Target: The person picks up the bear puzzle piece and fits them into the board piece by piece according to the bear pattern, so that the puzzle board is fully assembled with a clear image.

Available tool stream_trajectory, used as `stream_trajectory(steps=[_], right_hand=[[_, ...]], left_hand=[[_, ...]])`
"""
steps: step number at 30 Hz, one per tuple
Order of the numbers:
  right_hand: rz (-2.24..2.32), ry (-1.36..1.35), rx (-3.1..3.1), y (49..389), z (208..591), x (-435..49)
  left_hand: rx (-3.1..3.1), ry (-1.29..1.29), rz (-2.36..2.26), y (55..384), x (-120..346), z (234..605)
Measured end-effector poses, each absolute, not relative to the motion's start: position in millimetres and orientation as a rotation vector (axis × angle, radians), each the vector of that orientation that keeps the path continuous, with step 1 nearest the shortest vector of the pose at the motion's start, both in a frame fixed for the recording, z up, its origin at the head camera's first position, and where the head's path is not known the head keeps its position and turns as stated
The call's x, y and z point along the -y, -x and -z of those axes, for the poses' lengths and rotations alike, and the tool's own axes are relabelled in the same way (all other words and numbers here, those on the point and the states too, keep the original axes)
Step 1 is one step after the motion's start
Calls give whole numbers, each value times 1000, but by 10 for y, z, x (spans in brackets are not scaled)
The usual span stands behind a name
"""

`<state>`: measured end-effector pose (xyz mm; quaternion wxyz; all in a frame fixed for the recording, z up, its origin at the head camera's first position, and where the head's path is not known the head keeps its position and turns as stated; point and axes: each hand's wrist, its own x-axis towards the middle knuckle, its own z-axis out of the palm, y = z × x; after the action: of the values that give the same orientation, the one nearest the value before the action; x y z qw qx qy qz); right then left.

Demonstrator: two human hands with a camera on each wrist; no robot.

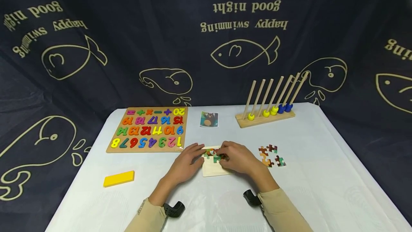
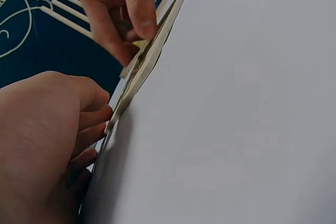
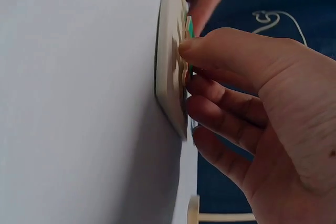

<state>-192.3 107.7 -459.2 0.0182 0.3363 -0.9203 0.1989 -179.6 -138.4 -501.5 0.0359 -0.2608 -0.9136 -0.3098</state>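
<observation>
Left hand (image 1: 186,162) on my head feed has its fingers loosely extended and thumb apart from them, resting at the left edge of the puzzle tray (image 1: 214,170) rather than gripping it. I see the right hand (image 1: 239,157) reaching over the tray's right side, thumb and fingers bent inward above a few coloured pieces (image 1: 207,153) at the tray's far end. That tray lies flat on the white desk (image 1: 154,178). Loose puzzle pieces (image 1: 265,161) sit to the right of the tray; a picture card (image 1: 209,119) lies just beyond it, and a bead rack (image 1: 267,120) farther beyond and to the right. Beyond the tray's left side is a number board (image 1: 145,150), with a yellow block (image 1: 119,178) well to the tray's left.

Through the left wrist camera I get the tray edge-on, left fingertips touching its edge and the right hand dipping over its far part.

My right wrist camera shows a green puzzle piece (image 3: 190,27) raised at the tray's surface, pinched between the right thumb and fingers; part of it is hidden. Left-hand fingers show at the tray's far end.
</observation>
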Motion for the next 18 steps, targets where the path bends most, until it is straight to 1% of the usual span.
stream_trajectory(steps=[9, 15, 18], right_hand=[[-616, -1143, 2807, 1895, 4599, -888], [-654, -1107, 2794, 1844, 4601, -974], [-641, -1153, 2815, 1822, 4598, -1017]], left_hand=[[2762, 745, 995, 1775, 1377, 5017], [2771, 759, 937, 1805, 1351, 5029], [2769, 732, 921, 1804, 1366, 5045]])
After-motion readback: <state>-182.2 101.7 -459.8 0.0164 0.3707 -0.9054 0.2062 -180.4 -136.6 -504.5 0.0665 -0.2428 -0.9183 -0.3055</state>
